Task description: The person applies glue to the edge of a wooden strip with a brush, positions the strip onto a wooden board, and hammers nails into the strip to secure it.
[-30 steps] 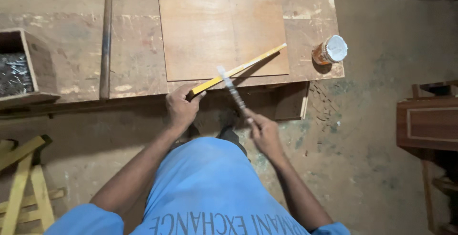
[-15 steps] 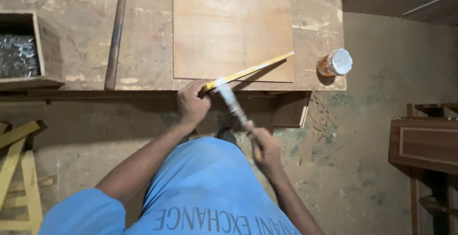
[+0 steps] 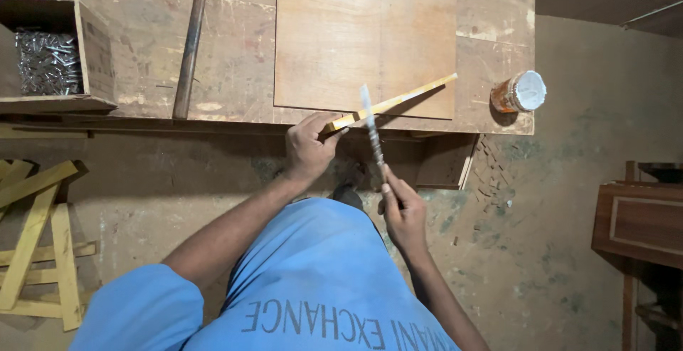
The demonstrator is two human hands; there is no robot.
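Thin yellow wooden strip filed at the bench's near edge.
Left hand (image 3: pixel 307 148) grip clamped on the thin yellow wooden strip (image 3: pixel 391 102); right hand (image 3: pixel 404 212) grip closed around the narrow grey metal file (image 3: pixel 371 127) crossing it, over the worn wooden bench (image 3: pixel 235 52).

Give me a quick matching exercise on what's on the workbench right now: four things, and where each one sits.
Things:
1. thin yellow wooden strip
2. long-handled hammer
3. open wooden box of metal nails
4. small round tin with white lid

Places:
A. far left of the bench
B. right end of the bench, beside the plywood sheet
C. held at its near end in the left hand, lying slantwise over the plywood's edge
D. lying lengthwise between the box and the plywood

Pairs: 1-C, 2-D, 3-A, 4-B
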